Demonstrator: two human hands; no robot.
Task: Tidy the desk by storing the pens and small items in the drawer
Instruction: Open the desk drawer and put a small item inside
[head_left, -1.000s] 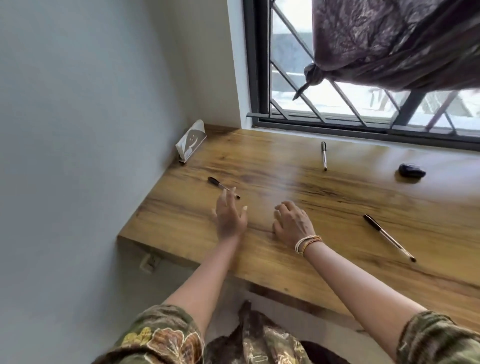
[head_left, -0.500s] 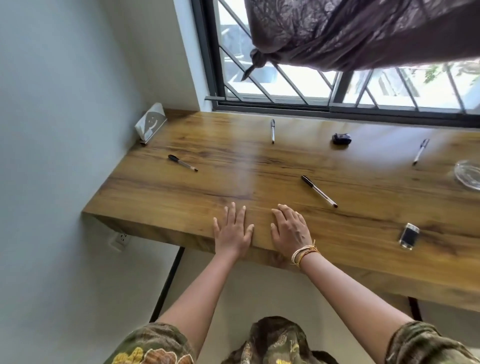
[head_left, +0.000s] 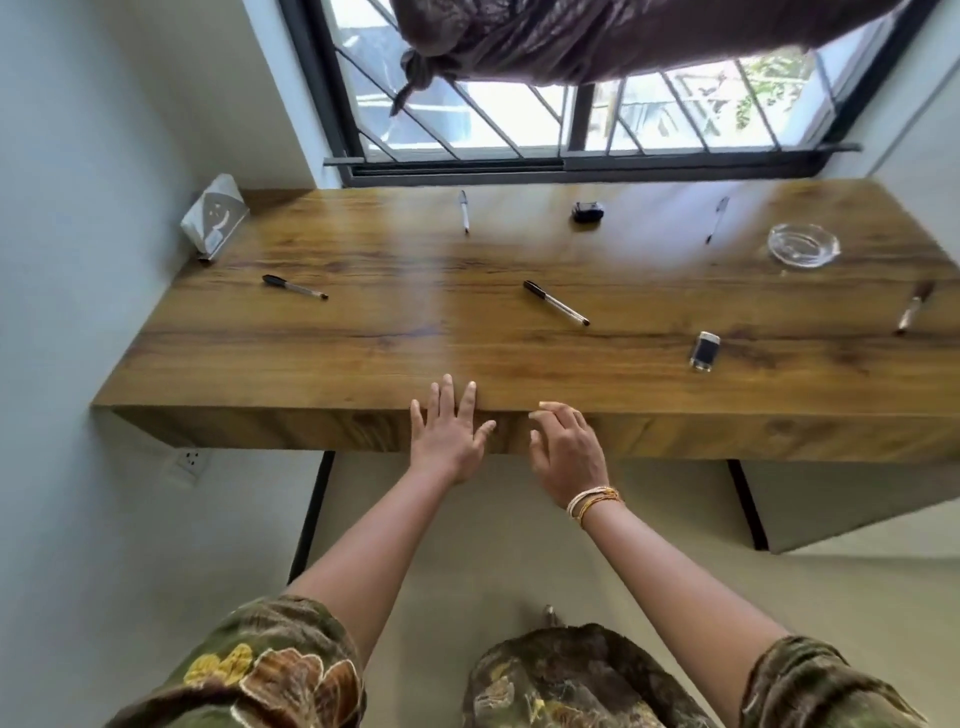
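Several pens lie scattered on the wooden desk (head_left: 363, 353): a black-capped pen (head_left: 294, 287) at the left, another (head_left: 555, 310) in the middle, a white pen (head_left: 464, 210) and a thin pen (head_left: 717, 219) near the window, and one (head_left: 912, 307) at the far right. A small black object (head_left: 587, 211) sits at the back and a dark lighter-like item (head_left: 704, 351) lies at the front right. My left hand (head_left: 449, 431) is flat with spread fingers at the desk's front edge. My right hand (head_left: 569, 449) hovers beside it, fingers loosely bent, holding nothing. No open drawer shows.
A glass ashtray (head_left: 803, 244) stands at the back right. A folded white card (head_left: 214, 218) leans on the left wall. A barred window (head_left: 545, 119) with a knotted curtain runs behind the desk. A wall socket (head_left: 188, 460) sits below the desk's left end.
Both hands have drawn back from the desk top to its front edge. The view has pulled back and turned right, revealing the ashtray and the far-right pen.
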